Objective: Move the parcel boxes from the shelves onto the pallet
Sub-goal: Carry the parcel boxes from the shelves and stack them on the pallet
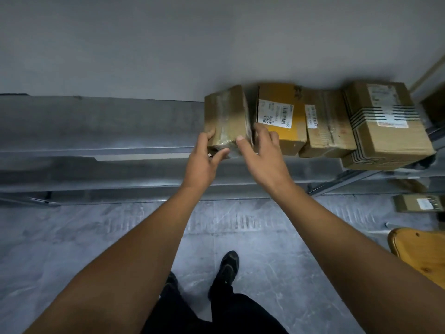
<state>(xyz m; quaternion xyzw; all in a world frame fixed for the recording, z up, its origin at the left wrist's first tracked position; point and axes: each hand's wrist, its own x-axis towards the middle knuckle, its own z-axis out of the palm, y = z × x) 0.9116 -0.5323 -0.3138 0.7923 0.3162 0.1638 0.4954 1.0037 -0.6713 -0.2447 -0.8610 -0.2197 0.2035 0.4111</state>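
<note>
Both bare arms reach up to a grey metal shelf (pixel 101 131). The left hand (pixel 204 160) and right hand (pixel 262 153) clamp the leftmost parcel box (pixel 226 116) between them: left fingers curl over its left near edge with the thumb beneath the corner, right thumb lies on its top, and the right fingers slip into the gap on its right side, mostly hidden there. The box is plain brown cardboard, wrapped in glossy clear tape, scuffed and dark at the edges, sitting at the shelf's front lip.

Just beside it stands a yellow box (pixel 281 119) with a white barcode label, text too blurred to read. Next comes a tan box (pixel 325 126), taped, with a narrow label. Furthest right is a larger corrugated box (pixel 385 126) with black printed stripes and a washed-out label; it overhangs the shelf edge.

A lower shelf holds another labelled box (pixel 421 202), half cut off by the frame. A varnished pine board (pixel 423 251) pokes in at right, also cut off. The floor (pixel 72 249) is grey and marbled. Black trousers and a dark shoe (pixel 228 263) show below.
</note>
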